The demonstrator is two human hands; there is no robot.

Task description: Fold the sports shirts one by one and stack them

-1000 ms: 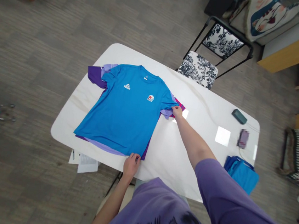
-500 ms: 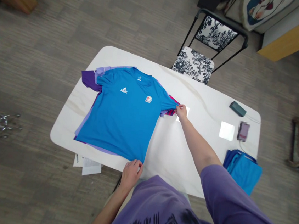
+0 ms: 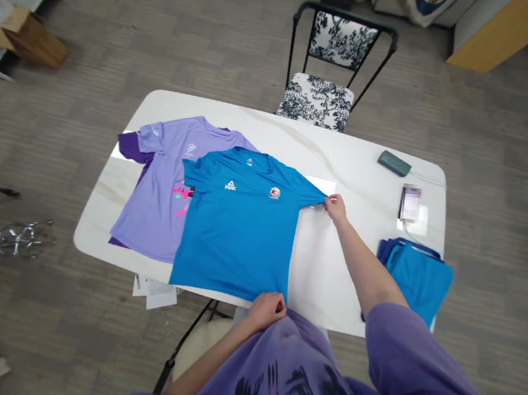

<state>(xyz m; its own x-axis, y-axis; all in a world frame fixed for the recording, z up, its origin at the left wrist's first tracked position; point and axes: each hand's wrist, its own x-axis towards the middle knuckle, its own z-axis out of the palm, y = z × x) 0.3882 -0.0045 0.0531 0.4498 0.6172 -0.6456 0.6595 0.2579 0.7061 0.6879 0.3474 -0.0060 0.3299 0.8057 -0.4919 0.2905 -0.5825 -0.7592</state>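
A blue T-shirt [image 3: 236,238] with white and red chest prints lies spread over the middle of the white table. My right hand [image 3: 336,209] pinches the end of its sleeve on the right. At the hem's near right corner, my left hand [image 3: 268,310] is closed on the fabric, close to my body. Partly under the blue shirt, on the left, lies a lilac T-shirt [image 3: 157,199] with a pink print. A dark purple shirt [image 3: 132,147] shows beneath the lilac one at its sleeve and hem.
Folded blue clothes [image 3: 422,280] sit at the right end of the white table [image 3: 357,163]. Near them are a dark green case [image 3: 394,163] and a phone-like object [image 3: 409,203], blurred out. A patterned chair [image 3: 319,99] stands across the table; papers [image 3: 159,293] show below the near edge.
Both hands have pulled the blue T-shirt to the right and nearer to me, uncovering much of the lilac shirt. The view has also shifted.
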